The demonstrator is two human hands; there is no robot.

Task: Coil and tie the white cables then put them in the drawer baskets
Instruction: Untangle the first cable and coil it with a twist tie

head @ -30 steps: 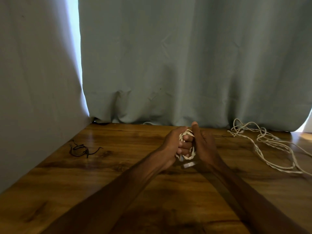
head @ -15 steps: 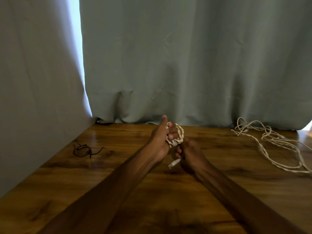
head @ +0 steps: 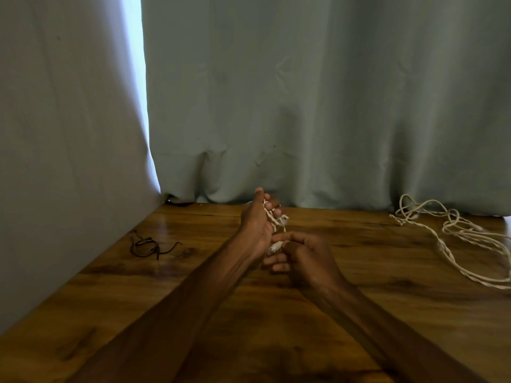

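Left hand (head: 255, 225): grips coiled white twisted cable (head: 277, 220), above brown wooden table (head: 401, 299).
Right hand (head: 305, 258): pinches coil's loose end.
Far right: loose tangled white cable (head: 453, 233), on table.
Left: thin black cord (head: 146, 244).

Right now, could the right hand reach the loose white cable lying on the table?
Probably yes: only table lies between the right hand and the loose white cable. But its fingers pinch the end of the coiled cable that the left hand holds, so it must let go first.
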